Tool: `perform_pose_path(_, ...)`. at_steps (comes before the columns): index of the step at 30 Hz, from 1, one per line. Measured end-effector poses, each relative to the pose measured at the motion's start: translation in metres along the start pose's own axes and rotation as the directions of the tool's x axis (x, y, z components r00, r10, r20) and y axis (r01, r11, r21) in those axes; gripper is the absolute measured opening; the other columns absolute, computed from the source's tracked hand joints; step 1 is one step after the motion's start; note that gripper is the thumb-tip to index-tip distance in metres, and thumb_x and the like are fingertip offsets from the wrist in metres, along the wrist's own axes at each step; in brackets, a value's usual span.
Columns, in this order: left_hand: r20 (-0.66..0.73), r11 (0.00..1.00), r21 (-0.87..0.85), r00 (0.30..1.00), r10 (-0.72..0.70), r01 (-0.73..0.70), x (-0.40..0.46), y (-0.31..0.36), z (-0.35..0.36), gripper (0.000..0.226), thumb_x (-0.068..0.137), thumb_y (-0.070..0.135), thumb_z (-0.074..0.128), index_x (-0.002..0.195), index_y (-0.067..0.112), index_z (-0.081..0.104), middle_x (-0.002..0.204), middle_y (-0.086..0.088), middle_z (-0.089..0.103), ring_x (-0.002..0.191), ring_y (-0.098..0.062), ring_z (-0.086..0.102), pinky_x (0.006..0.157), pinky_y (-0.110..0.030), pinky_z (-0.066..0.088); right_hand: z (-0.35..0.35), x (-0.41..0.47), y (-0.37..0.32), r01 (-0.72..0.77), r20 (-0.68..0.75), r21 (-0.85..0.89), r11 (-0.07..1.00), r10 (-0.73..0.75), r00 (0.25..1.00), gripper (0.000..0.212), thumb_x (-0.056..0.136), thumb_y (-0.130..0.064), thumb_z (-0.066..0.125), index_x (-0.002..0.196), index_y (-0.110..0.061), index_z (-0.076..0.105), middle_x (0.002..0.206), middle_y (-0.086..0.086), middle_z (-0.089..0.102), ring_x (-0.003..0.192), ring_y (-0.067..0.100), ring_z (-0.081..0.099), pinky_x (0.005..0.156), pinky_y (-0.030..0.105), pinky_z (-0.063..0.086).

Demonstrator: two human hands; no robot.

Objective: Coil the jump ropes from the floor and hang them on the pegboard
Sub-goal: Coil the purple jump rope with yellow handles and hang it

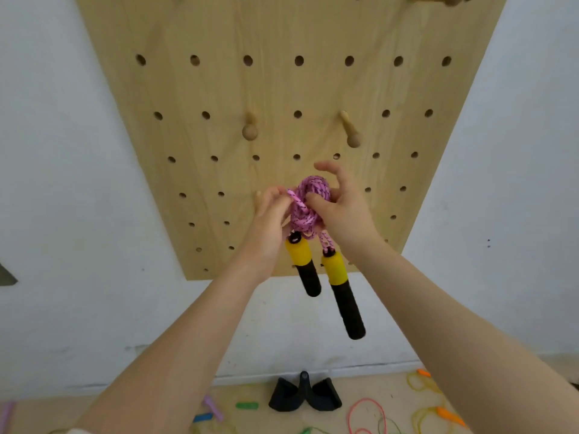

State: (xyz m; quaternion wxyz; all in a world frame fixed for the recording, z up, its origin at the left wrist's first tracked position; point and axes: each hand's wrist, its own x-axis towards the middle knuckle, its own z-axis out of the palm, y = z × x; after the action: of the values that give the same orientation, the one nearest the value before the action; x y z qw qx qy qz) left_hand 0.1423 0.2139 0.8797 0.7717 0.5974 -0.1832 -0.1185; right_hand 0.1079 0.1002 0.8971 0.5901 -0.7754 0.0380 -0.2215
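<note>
1. Head view: left hand (269, 214) pinches a strand of the pink rope (308, 202). Right hand (340, 205) presses its thumb on the coil, other fingers spread loose.
2. Risk: the thumb alone steadies the coil; a slip would unwind it.
3. Coil sits between both hands, handles (341, 289) dangling at 6 o'clock.
4. Pegboard (282, 89) behind; pegs (249, 128) at 12. More ropes (369, 415) on the floor.

Even, diffuse lighting is observed; shadows are faint. Slight softness is noted throughout, with wide-angle distortion at edges.
</note>
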Motion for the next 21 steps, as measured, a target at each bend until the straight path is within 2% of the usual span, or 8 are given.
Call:
perform_pose_path(3, 0.171, 0.997, 0.05, 0.984, 0.049, -0.058, 0.007, 0.0, -0.01, 0.037, 0.079, 0.046, 0.052, 0.103, 0.018, 0.046, 0.106, -0.002, 0.058, 0.088, -0.008, 0.062, 0.087, -0.034, 0.053, 0.018, 0.009, -0.004, 0.015, -0.065, 0.014, 1.0, -0.014, 0.998, 0.021, 0.09, -0.021, 0.054, 0.108, -0.031, 0.059, 0.09, 0.0, 0.067, 0.081, 0.023, 0.067, 0.074, 0.048, 0.057)
perform_pose_path(6, 0.108, 0.989, 0.083, 0.988, 0.114, -0.124, 0.021, 0.009, -0.021, 0.032, 0.073, 0.02, 0.065, 0.094, 0.023, 0.041, 0.089, 0.006, 0.061, 0.073, -0.002, 0.063, 0.068, -0.028, 0.055, 0.03, 0.019, -0.024, -0.069, 0.063, 0.073, 0.995, 0.065, 0.996, 0.026, 0.097, -0.029, 0.042, 0.111, -0.028, 0.064, 0.098, -0.002, 0.069, 0.093, 0.016, 0.066, 0.08, 0.04, 0.057)
perform_pose_path(9, 0.031, 0.981, 0.131, 0.989, 0.143, -0.146, 0.037, 0.019, -0.039, 0.033, 0.08, 0.006, 0.069, 0.089, 0.023, 0.042, 0.084, 0.0, 0.066, 0.067, -0.015, 0.064, 0.05, -0.022, 0.048, 0.03, 0.033, -0.039, -0.13, 0.27, 0.078, 0.988, 0.104, 0.957, 0.031, 0.097, -0.03, 0.037, 0.118, -0.026, 0.06, 0.11, 0.003, 0.066, 0.096, 0.017, 0.065, 0.078, 0.032, 0.057)
perform_pose_path(12, 0.036, 0.961, 0.23, 0.988, 0.15, -0.154, 0.047, 0.03, -0.055, 0.027, 0.078, 0.004, 0.063, 0.091, 0.017, 0.043, 0.082, -0.008, 0.061, 0.067, -0.023, 0.058, 0.057, -0.039, 0.048, 0.031, 0.048, -0.047, -0.069, 0.427, -0.149, 0.986, 0.127, 0.895, 0.047, 0.089, -0.013, 0.042, 0.136, -0.022, 0.045, 0.121, 0.002, 0.059, 0.099, 0.018, 0.063, 0.088, 0.037, 0.054)
perform_pose_path(14, 0.029, 0.928, 0.316, 0.98, 0.197, -0.196, 0.052, 0.033, -0.063, 0.025, 0.08, -0.006, 0.055, 0.087, 0.015, 0.043, 0.074, -0.006, 0.055, 0.064, -0.017, 0.054, 0.058, -0.033, 0.049, 0.031, 0.056, -0.051, 0.115, 0.435, -0.362, 0.925, 0.059, 0.898, 0.047, 0.087, -0.011, 0.048, 0.133, -0.021, 0.048, 0.106, 0.005, 0.068, 0.088, 0.016, 0.067, 0.08, 0.034, 0.056)
perform_pose_path(16, 0.041, 0.914, 0.35, 0.979, 0.202, -0.203, 0.054, 0.034, -0.071, 0.026, 0.082, -0.006, 0.052, 0.084, 0.018, 0.043, 0.068, -0.001, 0.056, 0.058, -0.016, 0.056, 0.056, -0.027, 0.048, 0.029, 0.062, -0.05, 0.322, 0.371, -0.595, 0.736, -0.104, 0.923, 0.036, 0.088, -0.022, 0.059, 0.124, -0.023, 0.056, 0.078, -0.007, 0.067, 0.066, 0.005, 0.061, 0.061, 0.018, 0.049)
perform_pose_path(18, 0.084, 0.913, 0.362, 0.982, 0.168, -0.187, 0.056, 0.034, -0.082, 0.024, 0.085, -0.004, 0.052, 0.086, 0.018, 0.044, 0.062, 0.007, 0.06, 0.055, -0.011, 0.06, 0.053, -0.022, 0.05, 0.027, 0.066, -0.042, 0.349, 0.283, -0.688, 0.636, -0.207, 0.936, 0.042, 0.08, -0.04, 0.067, 0.119, -0.027, 0.06, 0.077, -0.015, 0.052, 0.066, 0.0, 0.048, 0.059, 0.017, 0.038)
perform_pose_path(21, 0.22, 0.901, 0.403, 0.973, 0.073, -0.159, 0.055, 0.024, -0.097, 0.021, 0.088, -0.002, 0.052, 0.094, 0.016, 0.043, 0.076, -0.004, 0.065, 0.068, -0.018, 0.066, 0.063, -0.029, 0.055, 0.036, 0.064, -0.014, 0.238, 0.34, -0.498, 0.834, -0.065, 0.938, 0.045, 0.079, -0.04, 0.068, 0.121, -0.03, 0.055, 0.105, -0.012, 0.052, 0.092, -0.001, 0.051, 0.081, 0.021, 0.043)
